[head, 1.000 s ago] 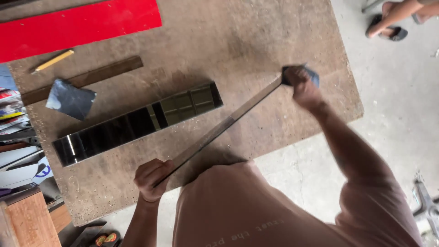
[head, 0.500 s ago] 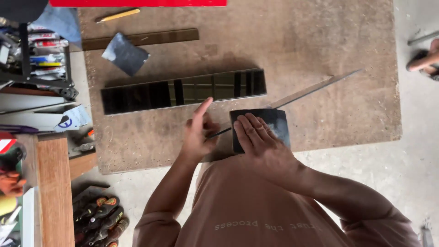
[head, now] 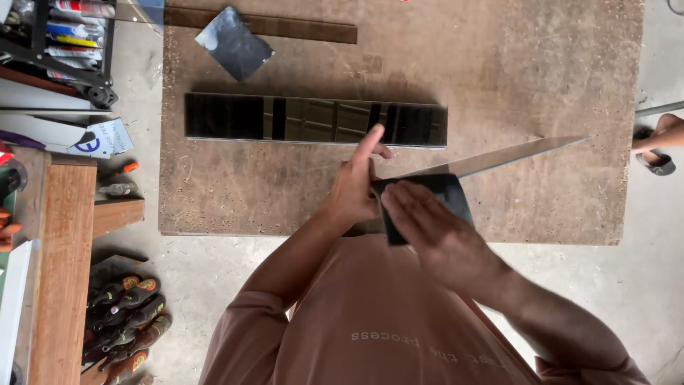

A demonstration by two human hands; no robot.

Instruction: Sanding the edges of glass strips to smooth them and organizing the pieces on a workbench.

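Pressing flat on a dark square sheet (head: 427, 203), the right hand (head: 434, 232) lies with its fingers stretched out and together, palm down, covering the sheet's lower left part; it grips nothing, only bears on it. The sheet sits near the front edge of the worn brown surface (head: 556, 71), at about 6 o'clock on it, and wraps or covers the near end of a long thin metal strip (head: 513, 155). That strip runs out from under the sheet toward 2 o'clock, shiny along its upper face, ending in a narrow tip well out on the surface.

The left hand (head: 356, 189) is just beside the sheet at its 9 o'clock edge, touching it. Its fingers curl loosely around the strip's near end while the forefinger points up toward 12 o'clock; whether the strip is firmly clasped I cannot tell, since the sheet hides the spot.

Just beyond the forefinger, at 12 o'clock from both hands, lies a long dark glossy panel (head: 313, 120), set crosswise and reflecting light in bands. Farther on, at 11 o'clock, a second dark square sheet (head: 234, 43) lies tilted, its corner over a wooden strip (head: 299, 27) along the far edge. At 3 o'clock, off the surface, another person's sandalled foot (head: 659, 142) shows on the floor.
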